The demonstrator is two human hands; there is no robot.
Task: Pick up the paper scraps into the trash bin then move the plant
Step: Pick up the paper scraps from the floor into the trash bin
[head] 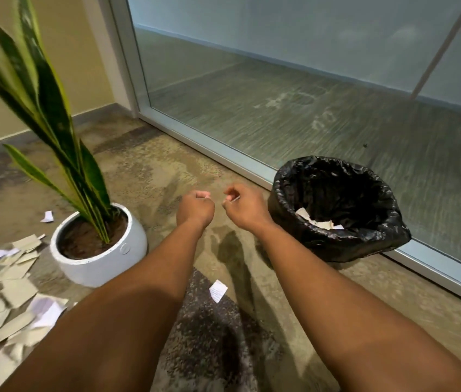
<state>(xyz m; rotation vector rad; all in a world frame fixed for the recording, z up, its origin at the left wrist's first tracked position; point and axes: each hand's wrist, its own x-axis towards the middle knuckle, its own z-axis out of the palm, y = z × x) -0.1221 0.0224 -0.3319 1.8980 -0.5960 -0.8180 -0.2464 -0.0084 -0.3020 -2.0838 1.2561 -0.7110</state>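
My left hand [195, 207] and my right hand [243, 206] hover side by side above the carpet, both with curled fingers. The right hand pinches a small white paper scrap [234, 198]. A pale sliver of paper shows at the left hand's fingertips. The trash bin [280, 179], lined with a black bag, stands just right of my right hand, with a few scraps [317, 222] inside. The plant [54, 114] grows from a round white pot [104, 265] left of my left hand. Several paper scraps [11, 295] lie piled at the lower left.
One loose scrap [218, 290] lies on the carpet between my forearms, and another [47, 216] behind the pot. A frosted glass wall [280, 80] with a metal bottom rail runs behind the bin. A beige wall [82, 52] closes the corner at left.
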